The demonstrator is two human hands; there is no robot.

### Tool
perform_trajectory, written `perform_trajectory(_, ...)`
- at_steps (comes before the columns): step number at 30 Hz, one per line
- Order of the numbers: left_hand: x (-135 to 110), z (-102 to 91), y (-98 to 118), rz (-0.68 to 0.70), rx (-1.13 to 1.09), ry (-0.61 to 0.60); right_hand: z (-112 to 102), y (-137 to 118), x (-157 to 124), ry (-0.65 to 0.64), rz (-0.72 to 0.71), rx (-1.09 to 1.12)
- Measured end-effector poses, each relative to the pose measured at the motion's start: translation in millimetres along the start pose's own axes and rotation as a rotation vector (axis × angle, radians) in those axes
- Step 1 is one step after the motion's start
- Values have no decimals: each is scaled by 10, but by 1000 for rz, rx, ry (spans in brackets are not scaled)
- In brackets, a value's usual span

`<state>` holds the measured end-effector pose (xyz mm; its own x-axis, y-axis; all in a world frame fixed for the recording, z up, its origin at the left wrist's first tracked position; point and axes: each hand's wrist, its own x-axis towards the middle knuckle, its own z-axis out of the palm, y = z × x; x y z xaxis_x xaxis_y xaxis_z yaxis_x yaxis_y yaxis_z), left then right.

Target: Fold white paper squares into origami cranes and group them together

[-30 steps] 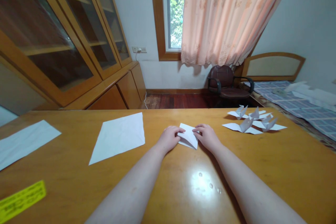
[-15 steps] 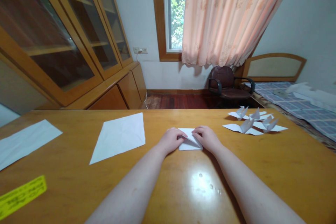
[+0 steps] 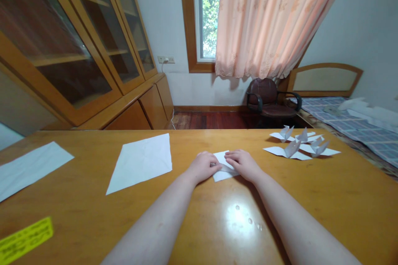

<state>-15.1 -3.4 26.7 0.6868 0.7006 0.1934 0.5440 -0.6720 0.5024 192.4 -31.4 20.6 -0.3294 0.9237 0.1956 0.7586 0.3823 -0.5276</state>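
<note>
A small folded white paper (image 3: pixel 222 172) lies on the wooden table (image 3: pixel 199 223) in front of me, at the centre. My left hand (image 3: pixel 202 166) pinches its left side with curled fingers. My right hand (image 3: pixel 243 162) presses and grips its right side, fingertips nearly meeting those of the left hand over the paper. Both forearms reach forward from the lower edge.
A flat white square sheet (image 3: pixel 141 161) lies left of my hands. Another white sheet (image 3: pixel 29 167) is at the far left, and a yellow label (image 3: pixel 25 240) near the front left. Several folded paper cranes (image 3: pixel 300 144) stand at the right. Chair, bed and cabinet lie beyond.
The folded paper went from tilted up between my fingers to lying flat on the table. My fingertips have moved closer together over its middle.
</note>
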Motion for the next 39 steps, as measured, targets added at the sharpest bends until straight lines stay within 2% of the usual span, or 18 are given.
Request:
perform_trajectory(5,34,56,-75,-139,55,48,23,17,-2,-46,21,-70)
perform_trajectory(19,54,110,-152,-200,-5,94,21,-31,-10,-101,130,-86)
perform_trajectory(24,52,138,-176,-241,-56,128,34,-13,3,-100,122,-90)
perform_trajectory(30,40,108,-161,-213,24,138,38,-12,3,-87,122,-89)
perform_trajectory(39,16,70,-5,-105,169,57,92,69,13,-86,170,-135)
